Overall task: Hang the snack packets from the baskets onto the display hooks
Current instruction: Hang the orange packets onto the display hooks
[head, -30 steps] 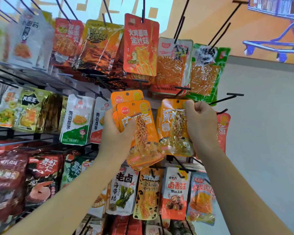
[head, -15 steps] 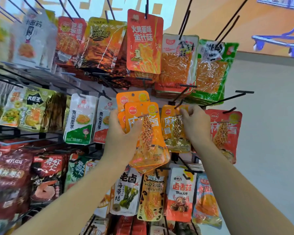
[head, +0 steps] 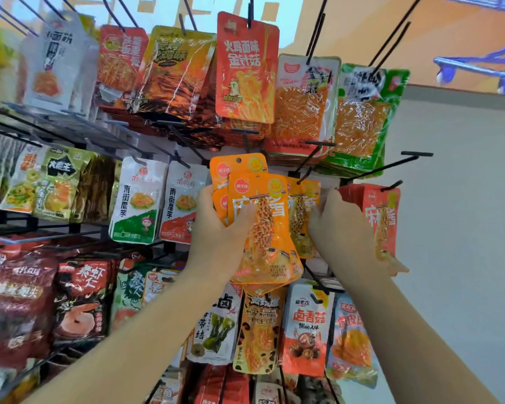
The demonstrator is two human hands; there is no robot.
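Several rows of black wire hooks (head: 391, 165) jut from a display rack that fills the left and middle of the view, each row crowded with hanging snack packets in red, orange, white and green. Right of the rack runs a plain grey wall (head: 464, 243). Above it is an orange mural (head: 362, 30) with a blue trolley drawing (head: 478, 65). In the middle row the left hand (head: 216, 228) grips a fan of orange packets (head: 263, 237), its thumb laid across the front one and its fingers behind, so the fan stands upright in front of the rack. Just right of the fan, a single orange packet (head: 302, 225) hangs with its top edge at the tip of a short hook (head: 304, 177). The right hand (head: 344, 231) has its fingertips at that packet's right edge. They are blurred, and I cannot tell whether they pinch the packet or only touch it. Beyond the right hand a bunch of red packets (head: 384, 217) hangs on the next hook along. Half a second ago the right hand was higher, closed around the top of the single orange packet right at the hook. It now sits lower, beside the packet's middle. The left hand holds its fan much as it did then.
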